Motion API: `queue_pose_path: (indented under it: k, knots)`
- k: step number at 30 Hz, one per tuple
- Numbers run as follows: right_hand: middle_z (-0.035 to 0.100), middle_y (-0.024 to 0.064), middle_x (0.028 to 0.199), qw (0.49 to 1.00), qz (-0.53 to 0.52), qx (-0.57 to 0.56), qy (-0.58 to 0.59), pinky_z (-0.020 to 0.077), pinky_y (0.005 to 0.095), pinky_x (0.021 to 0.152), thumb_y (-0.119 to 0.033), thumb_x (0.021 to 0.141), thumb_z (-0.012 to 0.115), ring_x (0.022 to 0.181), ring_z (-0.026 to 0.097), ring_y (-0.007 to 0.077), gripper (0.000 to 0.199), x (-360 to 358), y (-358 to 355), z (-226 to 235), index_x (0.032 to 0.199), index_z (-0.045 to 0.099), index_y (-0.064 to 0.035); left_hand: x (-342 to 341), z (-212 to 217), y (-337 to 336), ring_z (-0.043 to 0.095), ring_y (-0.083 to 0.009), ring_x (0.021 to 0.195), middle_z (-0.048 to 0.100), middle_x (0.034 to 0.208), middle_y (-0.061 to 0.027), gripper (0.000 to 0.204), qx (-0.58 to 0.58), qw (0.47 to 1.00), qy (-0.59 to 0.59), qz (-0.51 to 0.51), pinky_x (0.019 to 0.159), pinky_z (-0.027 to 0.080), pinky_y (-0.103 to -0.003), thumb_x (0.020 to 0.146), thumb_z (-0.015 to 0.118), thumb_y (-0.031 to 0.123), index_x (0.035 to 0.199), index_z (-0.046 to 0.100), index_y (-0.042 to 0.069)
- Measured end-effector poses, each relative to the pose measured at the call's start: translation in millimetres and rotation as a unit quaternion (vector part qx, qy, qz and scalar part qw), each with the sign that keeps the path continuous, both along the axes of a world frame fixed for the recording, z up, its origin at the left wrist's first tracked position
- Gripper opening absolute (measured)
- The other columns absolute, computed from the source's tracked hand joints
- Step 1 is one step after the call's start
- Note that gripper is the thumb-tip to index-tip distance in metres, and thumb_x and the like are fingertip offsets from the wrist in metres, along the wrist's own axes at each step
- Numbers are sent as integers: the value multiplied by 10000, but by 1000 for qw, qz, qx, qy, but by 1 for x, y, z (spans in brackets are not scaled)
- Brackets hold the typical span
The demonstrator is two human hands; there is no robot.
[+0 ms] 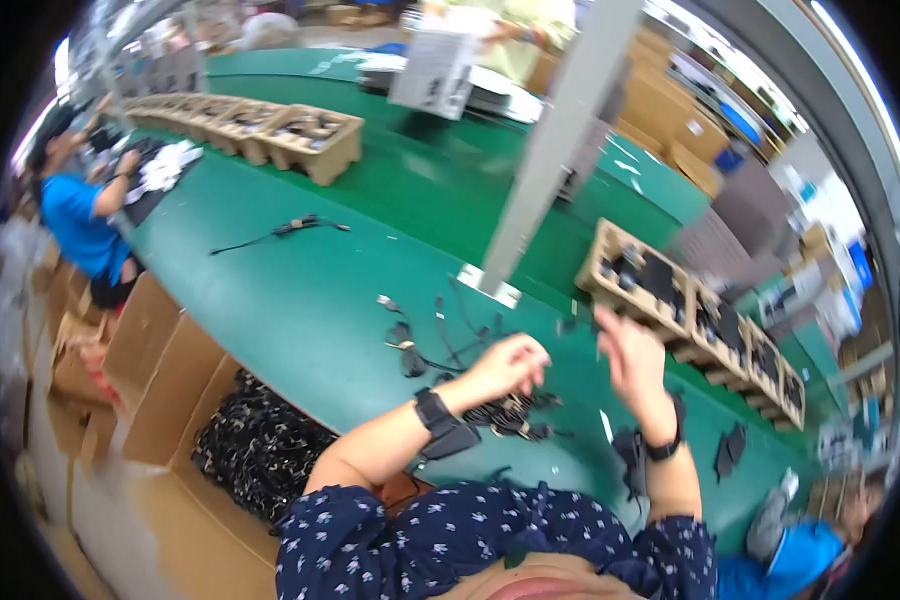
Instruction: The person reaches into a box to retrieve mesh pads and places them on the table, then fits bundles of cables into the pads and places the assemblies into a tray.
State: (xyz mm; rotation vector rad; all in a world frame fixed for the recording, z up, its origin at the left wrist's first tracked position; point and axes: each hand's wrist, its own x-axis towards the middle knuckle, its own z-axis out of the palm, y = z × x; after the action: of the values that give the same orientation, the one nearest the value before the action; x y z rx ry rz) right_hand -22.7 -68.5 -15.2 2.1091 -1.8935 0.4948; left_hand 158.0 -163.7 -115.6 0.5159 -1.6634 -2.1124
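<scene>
My left hand point(513, 366) is over the green table with its fingers curled together; whether they hold anything is hidden. My right hand point(632, 352) is raised, fingers pointing up and left, slightly blurred, with nothing visible in them. Just beyond those fingertips appears a small dark blurred item point(570, 324). Under and beside my left hand lies a pile of black cables with light ties point(515, 415). Another bundled black cable point(402, 340) lies to the left of it. Both my wrists wear black bands.
Moulded cardboard trays point(595, 262) with black parts line the right; more trays point(320, 158) stand far left. A metal post point(550, 150) rises from the table point(300, 290). An open carton point(160, 350) of black cables point(255, 450) is at left. Other people work at both sides and across.
</scene>
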Motion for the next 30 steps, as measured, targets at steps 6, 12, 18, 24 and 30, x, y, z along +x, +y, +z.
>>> queue_pose_path:
  k: [6,12,18,24,30]
  knots:
    - [628,144,887,968,-165,-147,-116,476,366,685,-250,895,468,819,604,303,237,-64,-45,29,1042,596,-115,-2,-5,-12,507,-70,560,552,671,-24,181,-6,996,32,84,528,425,-189,931,447,187,879,525,32]
    - [627,141,729,966,-245,-7,76,481,405,587,-255,846,495,693,616,306,206,-105,-88,24,846,630,-99,-4,-7,-13,491,-62,553,539,660,-12,163,-22,995,28,91,525,405,-183,924,455,167,857,522,34]
    - [642,117,674,941,-229,69,241,514,350,545,-125,728,540,654,647,261,156,-107,-142,-3,645,664,-80,1,-7,-9,493,-66,549,545,663,-16,174,-11,995,31,98,517,413,-184,925,456,177,868,528,30]
    - [613,238,840,951,-309,17,13,504,455,673,-206,850,454,769,625,363,240,-112,-173,-45,940,435,16,-3,-8,-7,500,-67,551,532,651,-12,154,1,996,37,81,506,423,-192,921,453,158,869,518,28]
    - [584,282,906,935,-345,-32,-74,452,494,764,-253,853,432,859,570,444,312,-138,-172,-77,966,438,38,-5,3,-6,482,-55,526,526,632,-7,151,-5,996,45,82,479,398,-190,913,466,157,848,503,27]
